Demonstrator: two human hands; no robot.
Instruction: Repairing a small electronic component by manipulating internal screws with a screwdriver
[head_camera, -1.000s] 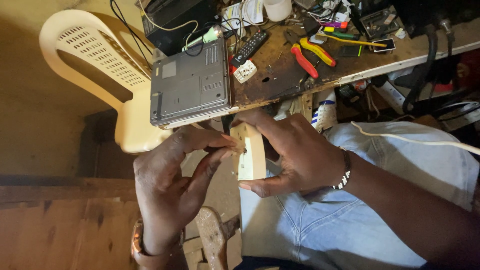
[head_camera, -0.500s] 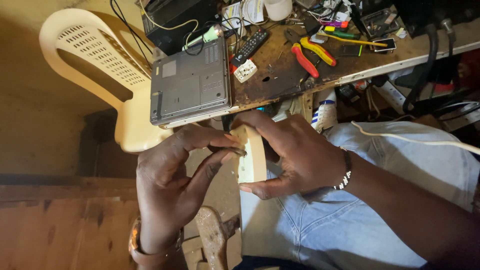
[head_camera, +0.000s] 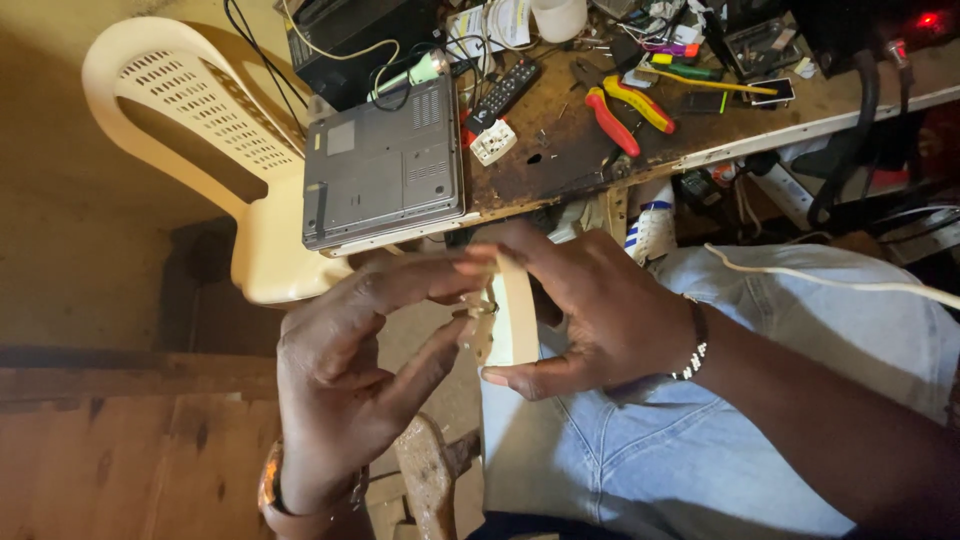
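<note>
A cream-coloured flat plastic part, like a socket faceplate, is held edge-on above my lap. My right hand wraps around it from the right, thumb under its lower end and fingers over the top. My left hand comes in from the left; its thumb and forefinger pinch a small metal piece on the part's left face. A beaded bracelet sits on my right wrist and a watch on my left.
A worn wooden workbench lies ahead with an upturned grey laptop, red-handled pliers, yellow-handled pliers, a remote control and a white socket. A cream plastic chair stands at left. A white cable crosses my jeans.
My left fingers have shifted slightly on the metal piece, with the forefinger reaching further over the top of the part. My right hand keeps the same hold.
</note>
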